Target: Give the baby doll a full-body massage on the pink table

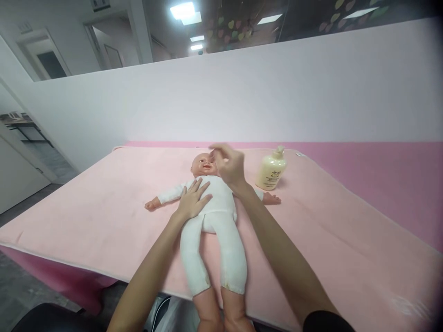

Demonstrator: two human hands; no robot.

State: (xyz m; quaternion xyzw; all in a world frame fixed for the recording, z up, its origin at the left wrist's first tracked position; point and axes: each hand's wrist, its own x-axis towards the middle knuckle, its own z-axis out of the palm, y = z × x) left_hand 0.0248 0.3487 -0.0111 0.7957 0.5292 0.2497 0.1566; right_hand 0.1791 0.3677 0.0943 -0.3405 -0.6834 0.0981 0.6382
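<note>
Centrally, a white-clothed, pink-limbed baby doll (pixel 221 198) lies face-up on a pale pink blanket (pixel 114 207). Left hand (pixel 194 201): flat on its torso, fingers spread, gripping nothing. Right hand (pixel 231 167): half-curled, seemingly empty, by its face; contact unclear. Beyond: white wall (pixel 277 97).

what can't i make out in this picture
All in the head view:
Doll: one side of its head is hidden behind the right hand.
Right hand: blurred, so I can't tell whether it touches the doll's face.
Doll's feet: cut off by the bottom edge.
Left hand: its palm is hidden, facing down on the doll.
Bottle: fine print too small to read.
</note>
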